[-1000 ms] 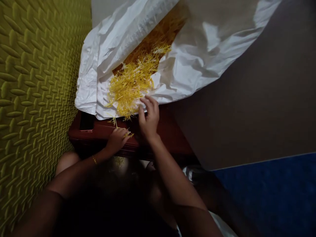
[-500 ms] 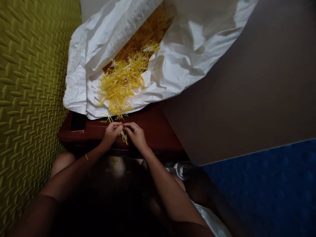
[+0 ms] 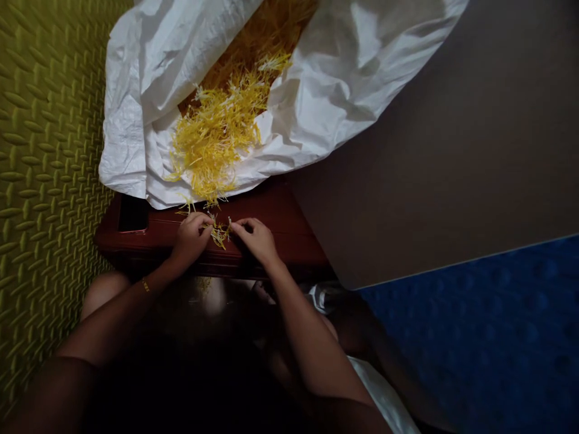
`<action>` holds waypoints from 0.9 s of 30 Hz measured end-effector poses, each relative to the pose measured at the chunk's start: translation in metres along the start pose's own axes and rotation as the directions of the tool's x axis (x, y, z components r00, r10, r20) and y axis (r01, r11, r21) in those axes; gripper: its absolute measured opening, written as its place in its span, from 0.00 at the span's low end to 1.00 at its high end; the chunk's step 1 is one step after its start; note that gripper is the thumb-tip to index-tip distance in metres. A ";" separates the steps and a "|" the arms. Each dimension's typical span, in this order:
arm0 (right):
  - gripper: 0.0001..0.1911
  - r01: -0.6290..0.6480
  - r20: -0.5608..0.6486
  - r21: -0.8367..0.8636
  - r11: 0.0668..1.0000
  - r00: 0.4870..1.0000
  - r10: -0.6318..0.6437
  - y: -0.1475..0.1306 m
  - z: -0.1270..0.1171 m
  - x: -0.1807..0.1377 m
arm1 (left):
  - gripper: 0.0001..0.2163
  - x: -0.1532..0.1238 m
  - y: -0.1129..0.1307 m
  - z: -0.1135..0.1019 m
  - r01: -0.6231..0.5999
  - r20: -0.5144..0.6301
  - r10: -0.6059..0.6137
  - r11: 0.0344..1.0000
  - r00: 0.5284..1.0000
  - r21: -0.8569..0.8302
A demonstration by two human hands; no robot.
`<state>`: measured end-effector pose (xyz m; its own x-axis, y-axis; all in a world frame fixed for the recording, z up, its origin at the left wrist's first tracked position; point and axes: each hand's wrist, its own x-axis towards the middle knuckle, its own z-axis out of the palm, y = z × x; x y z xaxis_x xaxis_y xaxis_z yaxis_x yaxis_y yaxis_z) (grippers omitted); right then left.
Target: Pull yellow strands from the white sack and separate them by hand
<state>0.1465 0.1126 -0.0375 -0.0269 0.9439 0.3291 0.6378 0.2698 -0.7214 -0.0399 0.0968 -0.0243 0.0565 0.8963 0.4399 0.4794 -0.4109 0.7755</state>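
Observation:
My left hand point(image 3: 192, 235) is closed in a pinch at the left side of a small bunch of thin yellow-and-white strands point(image 3: 219, 235). Facing it, my right hand point(image 3: 257, 240) pinches a pale strand point(image 3: 229, 226) at the bunch's right side. Both hands hover at the red-brown leathery surface point(image 3: 289, 223). Just beyond them, a large heap of similar yellow strands point(image 3: 217, 135) spills out of a white woven sack point(image 3: 312, 120). A few loose strands point(image 3: 186, 206) lie by my left fingers. The exact grip of the fingertips is too small to make out.
A black phone point(image 3: 132, 213) lies on the red-brown surface at the left. Beside it rises a yellow wall with a raised pattern point(image 3: 49, 181). A grey-brown board point(image 3: 434, 157) stands to the right, above a blue textured surface point(image 3: 488, 319).
My hands have moved apart, leaving a gap between the fingertips with strands showing in it. The whole view has shifted slightly, so the sack and phone appear higher and further left.

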 end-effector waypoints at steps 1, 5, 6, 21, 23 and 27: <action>0.16 -0.018 0.013 -0.006 1.000 1.000 0.018 0.000 0.002 0.000 | 0.05 -0.001 0.002 -0.001 -0.041 0.001 0.041 0.997 0.999 0.058; 0.10 -0.024 0.029 0.152 0.988 0.999 0.020 0.000 0.013 0.002 | 0.05 -0.004 0.009 0.000 -0.112 0.053 0.106 0.985 0.993 0.128; 0.10 -0.036 0.025 0.242 0.970 0.999 0.031 -0.002 0.015 0.002 | 0.05 -0.004 0.010 0.001 -0.113 0.072 0.105 0.986 0.992 0.126; 0.14 -0.277 0.274 0.763 0.583 0.957 0.096 -0.030 0.019 -0.003 | 0.01 0.000 0.003 0.008 -0.107 0.098 0.092 0.980 0.991 0.166; 0.13 -0.286 0.289 0.766 0.576 0.953 0.089 -0.029 0.020 -0.003 | 0.01 0.000 0.002 0.008 -0.114 0.087 0.101 0.980 0.991 0.161; 0.12 -0.291 0.317 0.763 0.577 0.947 0.059 -0.030 0.019 -0.003 | 0.01 0.002 0.001 0.007 -0.065 0.068 0.059 0.993 0.996 0.100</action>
<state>0.1133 0.1049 -0.0288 -0.2323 0.9697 0.0760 -0.2117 0.0259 -0.9770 -0.0332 0.0993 -0.0262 0.1435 0.8799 0.4529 0.5601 -0.4495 0.6959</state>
